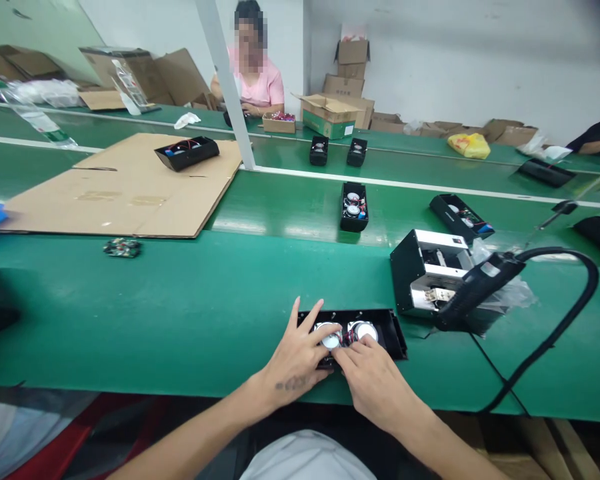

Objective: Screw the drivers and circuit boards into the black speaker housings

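Note:
A black open speaker housing (387, 330) with two round silver speaker drivers (363, 330) lies on the green belt near the front edge. My left hand (295, 363) rests on its left part, fingers spread, one fingertip on the left driver. My right hand (373, 380) lies on the housing's front edge beside it, fingers bent down onto the middle of the housing. What the right fingers touch is hidden under them.
A black electric screwdriver (475, 287) with a thick cable lies over a black-and-silver box (420, 270) to the right. More black housings (354, 207) sit further along the belt. A cardboard sheet (130, 187) lies left. A person in pink sits at the far side.

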Demonstrator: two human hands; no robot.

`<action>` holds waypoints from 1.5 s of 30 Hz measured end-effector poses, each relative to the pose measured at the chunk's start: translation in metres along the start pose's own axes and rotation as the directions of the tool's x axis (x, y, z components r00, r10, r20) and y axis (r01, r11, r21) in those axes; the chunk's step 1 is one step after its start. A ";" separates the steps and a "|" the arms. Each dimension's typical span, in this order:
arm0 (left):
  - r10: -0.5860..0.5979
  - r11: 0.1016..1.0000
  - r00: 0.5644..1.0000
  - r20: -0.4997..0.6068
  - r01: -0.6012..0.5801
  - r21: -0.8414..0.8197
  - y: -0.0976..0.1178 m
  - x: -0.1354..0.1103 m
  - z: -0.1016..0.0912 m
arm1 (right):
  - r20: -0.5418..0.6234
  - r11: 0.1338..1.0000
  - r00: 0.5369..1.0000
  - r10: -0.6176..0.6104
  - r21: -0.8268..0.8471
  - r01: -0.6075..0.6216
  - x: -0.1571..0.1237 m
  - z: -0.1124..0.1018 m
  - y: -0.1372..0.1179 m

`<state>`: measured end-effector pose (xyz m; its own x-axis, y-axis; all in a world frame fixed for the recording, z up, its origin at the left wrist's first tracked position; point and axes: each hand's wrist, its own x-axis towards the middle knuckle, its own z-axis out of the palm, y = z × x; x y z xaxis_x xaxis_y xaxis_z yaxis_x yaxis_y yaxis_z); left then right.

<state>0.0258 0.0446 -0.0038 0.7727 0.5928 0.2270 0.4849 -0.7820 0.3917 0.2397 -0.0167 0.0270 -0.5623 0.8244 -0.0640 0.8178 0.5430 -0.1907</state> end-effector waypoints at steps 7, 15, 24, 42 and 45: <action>-0.120 0.922 0.934 0.336 0.231 -0.312 -0.041 0.067 -0.051 | 0.131 0.960 0.983 0.125 0.236 -0.154 0.047 -0.052 0.041; -0.147 0.851 0.889 0.433 0.337 -0.403 -0.052 0.081 -0.058 | 0.070 0.966 0.994 0.089 0.236 -0.103 0.054 -0.050 0.053; -0.144 0.871 0.909 0.392 0.304 -0.385 -0.044 0.082 -0.061 | 0.017 0.986 0.999 0.048 0.161 -0.050 0.054 -0.049 0.048; 0.036 0.962 0.959 0.280 0.043 -0.269 -0.043 0.064 -0.047 | -0.042 0.992 0.992 0.122 0.041 -0.121 0.044 -0.022 0.024; 0.040 0.958 0.952 0.304 0.051 -0.284 -0.044 0.068 -0.049 | -0.049 0.993 0.992 0.115 0.042 -0.113 0.049 -0.021 0.026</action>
<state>0.0370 0.1286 0.0382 0.8794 0.4745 -0.0397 0.3872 -0.6642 0.6395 0.2364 0.0408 0.0390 -0.4579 0.8882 -0.0371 0.8702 0.4393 -0.2230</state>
